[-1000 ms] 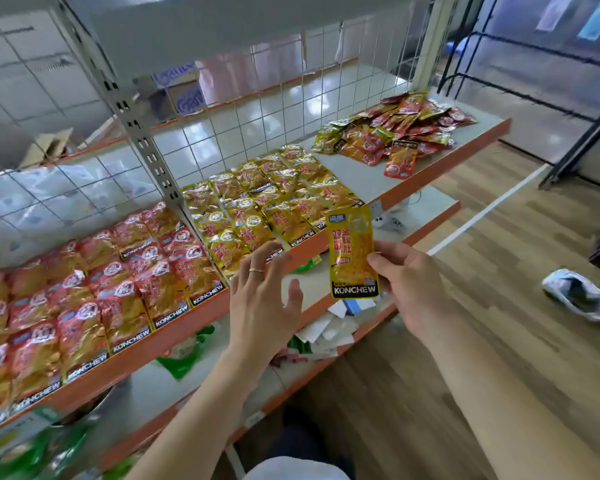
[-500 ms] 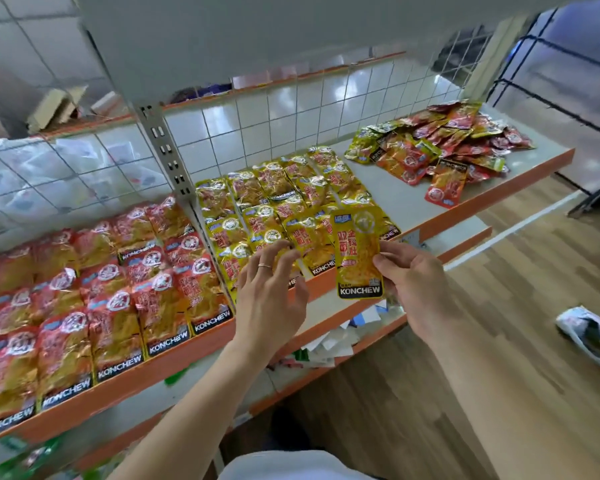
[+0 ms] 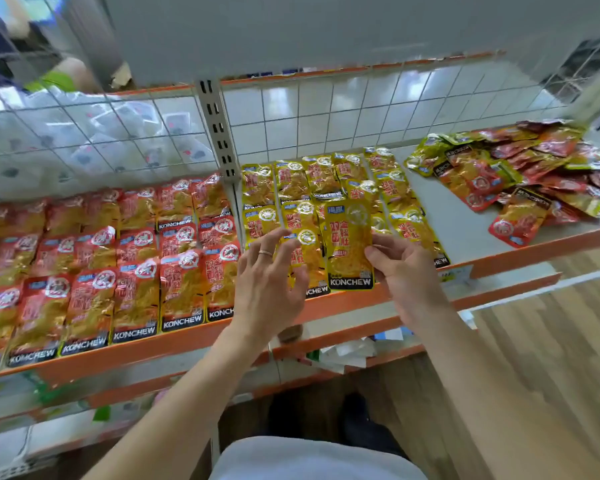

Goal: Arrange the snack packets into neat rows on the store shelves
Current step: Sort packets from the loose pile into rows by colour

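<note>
An orange-edged shelf runs across, backed by a wire grid and split by a slotted post. Left of the post lie red rows of packets; right of it, yellow rows. Further right, across a bare strip of shelf, sits a loose pile of red and yellow packets lying at all angles. Papers lie on the shelf below.

The left hand, a ring on one finger, is over the front of the yellow rows with fingers spread and loosely bent, holding nothing — whether the tips touch the packets below cannot be told. It covers part of the front yellow packets.

The right hand pinches the packet by its right edge, thumb on the face. The packet is over the front right part of the yellow rows, hiding those beneath. Its long axis runs front to back, in line with the rows — the black KONCHEW band points toward the person at the shelf's front edge, the blue tag toward the grid.

It is a glossy yellow pouch with red characters and a pale round emblem near the far end.
</note>
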The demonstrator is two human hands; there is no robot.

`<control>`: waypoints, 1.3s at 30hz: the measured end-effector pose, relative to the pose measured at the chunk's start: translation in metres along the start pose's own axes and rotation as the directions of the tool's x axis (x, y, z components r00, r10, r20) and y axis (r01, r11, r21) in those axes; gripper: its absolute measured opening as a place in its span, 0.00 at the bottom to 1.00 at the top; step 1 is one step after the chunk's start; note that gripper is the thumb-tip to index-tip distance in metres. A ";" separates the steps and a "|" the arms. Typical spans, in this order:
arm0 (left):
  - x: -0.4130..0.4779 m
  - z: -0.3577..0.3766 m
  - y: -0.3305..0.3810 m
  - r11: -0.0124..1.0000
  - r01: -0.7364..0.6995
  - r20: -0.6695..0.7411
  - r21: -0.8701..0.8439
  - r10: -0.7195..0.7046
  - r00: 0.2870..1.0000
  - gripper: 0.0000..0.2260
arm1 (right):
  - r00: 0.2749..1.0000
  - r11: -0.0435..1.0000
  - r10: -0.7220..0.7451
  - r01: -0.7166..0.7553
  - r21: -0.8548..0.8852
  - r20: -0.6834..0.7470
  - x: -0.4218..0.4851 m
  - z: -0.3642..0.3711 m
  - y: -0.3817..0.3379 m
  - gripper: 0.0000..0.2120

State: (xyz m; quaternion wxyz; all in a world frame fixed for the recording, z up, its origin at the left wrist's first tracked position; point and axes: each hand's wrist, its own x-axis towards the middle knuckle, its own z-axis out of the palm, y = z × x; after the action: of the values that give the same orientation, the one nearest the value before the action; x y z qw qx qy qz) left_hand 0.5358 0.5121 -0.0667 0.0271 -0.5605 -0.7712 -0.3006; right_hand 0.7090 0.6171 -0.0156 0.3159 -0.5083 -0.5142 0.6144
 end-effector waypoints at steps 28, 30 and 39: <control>0.085 -0.016 -0.064 0.927 0.273 0.078 0.256 -0.301 0.950 0.23 | 0.920 0.780 -0.190 0.353 -0.517 0.342 0.159 0.149 -0.032 0.21; 0.089 -0.016 -0.066 0.923 0.257 0.110 0.286 -0.298 0.948 0.22 | 0.889 0.705 -0.263 0.442 -0.555 0.375 0.158 0.147 -0.031 0.23; 0.092 -0.009 -0.066 0.926 0.231 0.203 0.299 -0.299 0.933 0.21 | 0.697 0.305 -0.307 0.717 -0.627 0.648 0.148 0.141 -0.012 0.24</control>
State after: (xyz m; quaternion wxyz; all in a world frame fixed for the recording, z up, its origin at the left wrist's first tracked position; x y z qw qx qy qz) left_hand 0.4405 0.5731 -0.0534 -0.0332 -0.4741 -0.8713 -0.1223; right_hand 0.5316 0.7116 -0.0547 0.0915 -0.2542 -0.9349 0.2302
